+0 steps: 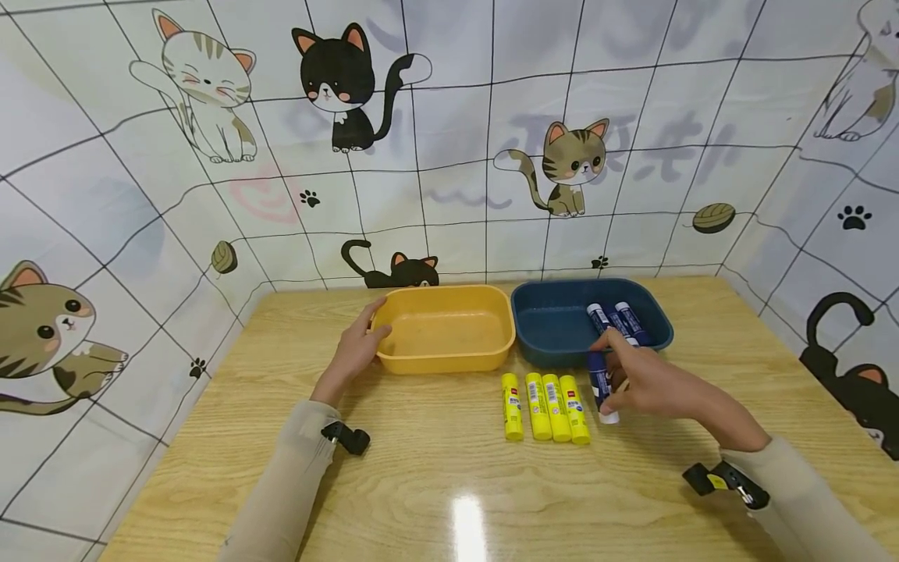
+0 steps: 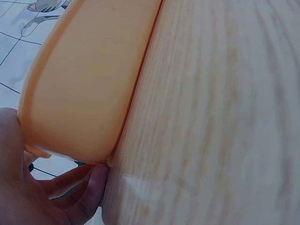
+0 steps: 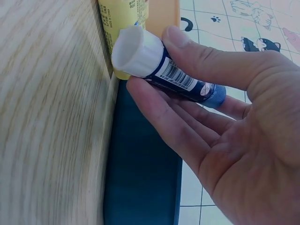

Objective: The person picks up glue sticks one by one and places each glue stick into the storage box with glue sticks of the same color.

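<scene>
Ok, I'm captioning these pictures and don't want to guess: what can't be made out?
Head: fine print on the yellow glue sticks, too small to read.
Head: parts of the dark sticks in the blue box, hidden by the right hand.
Left wrist: far end of the yellow box, cut off by the top edge.

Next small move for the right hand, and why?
Probably lift the held blue tube into the blue tray: the right hand holds it just outside that tray's near side, and similar blue tubes lie inside.
</scene>
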The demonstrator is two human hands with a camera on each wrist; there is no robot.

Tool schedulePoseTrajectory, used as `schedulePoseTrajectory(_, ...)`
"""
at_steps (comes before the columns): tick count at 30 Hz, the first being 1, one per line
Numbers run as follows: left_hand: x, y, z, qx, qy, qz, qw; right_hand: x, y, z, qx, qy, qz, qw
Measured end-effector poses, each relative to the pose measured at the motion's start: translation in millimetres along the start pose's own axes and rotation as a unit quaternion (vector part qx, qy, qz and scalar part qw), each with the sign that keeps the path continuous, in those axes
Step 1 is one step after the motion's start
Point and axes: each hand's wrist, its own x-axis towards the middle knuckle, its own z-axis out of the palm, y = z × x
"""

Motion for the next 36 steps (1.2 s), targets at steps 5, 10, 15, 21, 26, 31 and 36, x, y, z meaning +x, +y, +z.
schedulePoseTrajectory(5, -0.1, 0.8, -0.2, 0.003, 0.001, 0.002, 1.0000, 0, -1, -1.4, -0.003, 0.017, -0.001, 1.000)
schedulePoseTrajectory(10, 0.0, 0.4, -0.3, 0.006, 0.000, 0.005, 1.0000, 0, -2, -1.7, -0.009, 0.030, -0.010, 0.999)
schedulePoseTrajectory(15, -1.0, 2.0, -0.4, 0.005, 0.002, 0.003, 1.0000, 1, -3, -4.4, -0.021, 0.029, -0.022, 0.999)
schedulePoseTrajectory(21, -0.6, 1.6, -0.8, 0.006, 0.001, 0.003, 1.0000, 2, -5, -8.0, -0.024, 0.039, -0.029, 0.999)
schedulePoseTrajectory(26, -2.2, -1.5, -1.2, -0.003, -0.003, 0.001, 1.0000, 6, -8, -13.1, -0.036, 0.053, -0.025, 0.998)
schedulePoseTrajectory(31, -2.0, -2.0, -1.5, -0.007, -0.001, 0.003, 1.0000, 9, -12, -22.1, -0.036, 0.065, -0.037, 0.997)
schedulePoseTrajectory(36, -1.1, 1.2, -0.6, 0.001, 0.004, 0.008, 1.0000, 13, -17, -31.6, -0.031, 0.079, -0.038, 0.996)
